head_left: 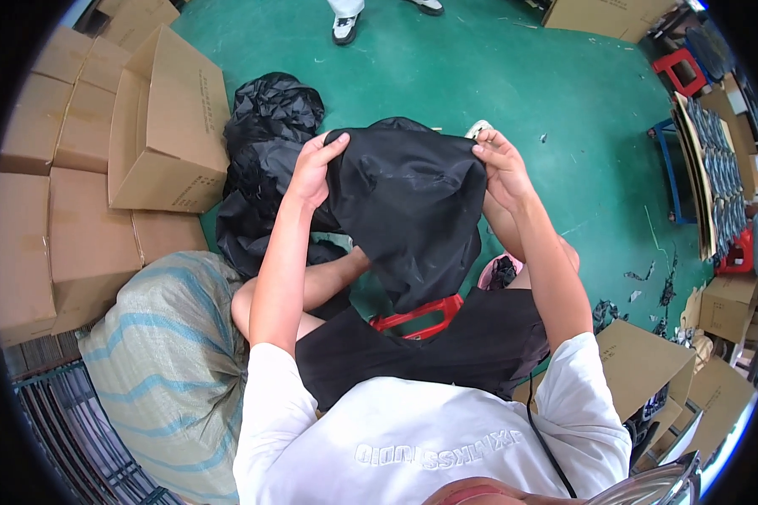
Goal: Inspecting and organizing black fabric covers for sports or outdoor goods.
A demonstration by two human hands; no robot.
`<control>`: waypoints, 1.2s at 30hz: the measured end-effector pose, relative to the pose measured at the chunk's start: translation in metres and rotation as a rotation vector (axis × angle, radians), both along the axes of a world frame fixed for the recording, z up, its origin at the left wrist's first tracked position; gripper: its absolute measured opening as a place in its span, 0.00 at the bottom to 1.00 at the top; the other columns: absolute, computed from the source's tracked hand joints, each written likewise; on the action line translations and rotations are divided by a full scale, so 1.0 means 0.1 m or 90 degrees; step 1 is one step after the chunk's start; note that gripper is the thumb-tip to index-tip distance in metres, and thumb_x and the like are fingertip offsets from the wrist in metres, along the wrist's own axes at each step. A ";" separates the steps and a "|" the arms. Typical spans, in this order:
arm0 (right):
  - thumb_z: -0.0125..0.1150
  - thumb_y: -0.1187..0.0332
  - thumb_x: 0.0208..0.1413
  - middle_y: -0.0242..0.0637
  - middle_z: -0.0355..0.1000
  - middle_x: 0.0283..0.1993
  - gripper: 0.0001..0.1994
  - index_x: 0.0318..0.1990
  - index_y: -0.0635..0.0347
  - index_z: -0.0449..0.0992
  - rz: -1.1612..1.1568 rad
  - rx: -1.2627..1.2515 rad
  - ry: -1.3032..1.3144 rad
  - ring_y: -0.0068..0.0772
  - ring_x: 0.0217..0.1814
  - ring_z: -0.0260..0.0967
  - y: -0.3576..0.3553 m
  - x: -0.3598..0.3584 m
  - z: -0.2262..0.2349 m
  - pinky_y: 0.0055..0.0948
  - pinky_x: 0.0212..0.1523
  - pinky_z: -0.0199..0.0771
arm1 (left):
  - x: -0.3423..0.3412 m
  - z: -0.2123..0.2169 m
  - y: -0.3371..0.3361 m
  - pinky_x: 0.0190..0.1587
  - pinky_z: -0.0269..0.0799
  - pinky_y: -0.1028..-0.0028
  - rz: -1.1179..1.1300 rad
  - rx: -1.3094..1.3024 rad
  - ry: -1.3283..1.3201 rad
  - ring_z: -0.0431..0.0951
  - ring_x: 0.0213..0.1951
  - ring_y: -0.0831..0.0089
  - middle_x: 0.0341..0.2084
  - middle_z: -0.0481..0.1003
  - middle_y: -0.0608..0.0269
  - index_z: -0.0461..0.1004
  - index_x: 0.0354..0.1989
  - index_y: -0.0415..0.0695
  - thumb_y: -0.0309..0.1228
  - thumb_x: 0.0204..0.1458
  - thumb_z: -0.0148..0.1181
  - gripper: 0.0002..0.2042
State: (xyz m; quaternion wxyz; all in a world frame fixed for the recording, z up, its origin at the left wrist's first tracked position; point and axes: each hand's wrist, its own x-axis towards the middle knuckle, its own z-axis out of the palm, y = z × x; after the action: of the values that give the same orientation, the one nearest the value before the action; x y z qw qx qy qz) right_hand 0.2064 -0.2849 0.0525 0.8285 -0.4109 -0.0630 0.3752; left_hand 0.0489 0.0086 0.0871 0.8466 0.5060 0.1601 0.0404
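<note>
Green floor (514, 76) fills the room, and brown cardboard boxes (164, 126) are stacked along the left side. More boxes (640, 358) sit low on the right.

From the head camera, a person sits on a red stool (421, 316) and holds up a black cloth bag (404, 210) in front of them, above their knees. The left hand (312, 168) is closed on the top left edge of the bag, with the fingers curled over the cloth. The right hand (501, 164) is closed on the top right edge, pinching it between thumb and fingers. The bag hangs down between both hands and is pulled a little wide at the top.

Behind the bag, a pile of more black bags (265, 160) lies on the floor next to the boxes. A big striped sack (164, 362) sits by the person's left side. Someone else's white shoe (345, 27) stands on the floor far off at the top. Flat dark pieces stand in rows on a rack (716, 181) at the right.
</note>
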 end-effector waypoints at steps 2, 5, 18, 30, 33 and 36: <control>0.59 0.80 0.55 0.29 0.71 0.35 0.11 0.42 0.55 0.69 0.003 0.057 0.076 0.23 0.37 0.73 -0.07 -0.06 0.05 0.24 0.38 0.76 | -0.06 0.15 -0.08 0.42 0.74 0.74 0.008 -0.083 -0.050 0.80 0.35 0.74 0.34 0.80 0.61 0.76 0.39 0.37 0.31 0.60 0.55 0.09; 0.58 0.69 0.58 0.34 0.74 0.42 0.11 0.47 0.57 0.72 0.094 -0.006 0.131 0.30 0.45 0.73 -0.19 -0.28 -0.10 0.32 0.49 0.74 | -0.17 0.34 -0.25 0.43 0.75 0.73 0.031 -0.108 -0.071 0.80 0.36 0.72 0.36 0.79 0.60 0.75 0.42 0.37 0.31 0.61 0.54 0.10; 0.67 0.74 0.53 0.31 0.74 0.43 0.16 0.48 0.67 0.72 0.592 0.067 -0.063 0.19 0.45 0.70 -1.25 -1.16 0.56 0.22 0.46 0.69 | -1.90 1.51 -1.00 0.39 0.71 0.66 -0.306 0.253 -0.336 0.77 0.35 0.65 0.30 0.77 0.48 0.74 0.26 0.30 0.35 0.52 0.59 0.16; 0.57 0.68 0.62 0.29 0.74 0.35 0.09 0.42 0.65 0.76 0.034 -0.387 -0.225 0.19 0.37 0.68 0.09 0.21 -0.77 0.24 0.42 0.69 | -0.08 -1.14 0.25 0.56 0.65 0.74 0.073 -0.061 0.122 0.73 0.49 0.73 0.45 0.76 0.63 0.73 0.47 0.39 0.33 0.62 0.53 0.12; 0.58 0.69 0.61 0.30 0.75 0.35 0.09 0.42 0.65 0.76 0.040 -0.354 -0.213 0.19 0.37 0.68 0.43 0.39 -0.86 0.24 0.41 0.70 | 0.11 -1.27 0.52 0.57 0.67 0.65 0.109 -0.064 0.113 0.75 0.51 0.66 0.48 0.76 0.58 0.73 0.49 0.40 0.38 0.62 0.51 0.15; 0.58 0.71 0.61 0.29 0.76 0.34 0.05 0.40 0.63 0.76 0.028 -0.240 -0.124 0.18 0.36 0.70 0.69 0.74 -0.91 0.21 0.37 0.71 | 0.40 -1.29 0.77 0.58 0.67 0.61 0.117 -0.183 0.069 0.75 0.52 0.60 0.50 0.76 0.54 0.71 0.53 0.37 0.41 0.62 0.50 0.20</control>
State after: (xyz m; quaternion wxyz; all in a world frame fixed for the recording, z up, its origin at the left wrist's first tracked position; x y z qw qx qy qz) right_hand 0.2805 -0.2158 -0.0385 0.7186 -0.5915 -0.0807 0.3567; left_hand 0.0890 0.0854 -0.0414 0.8929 0.3647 0.2555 0.0669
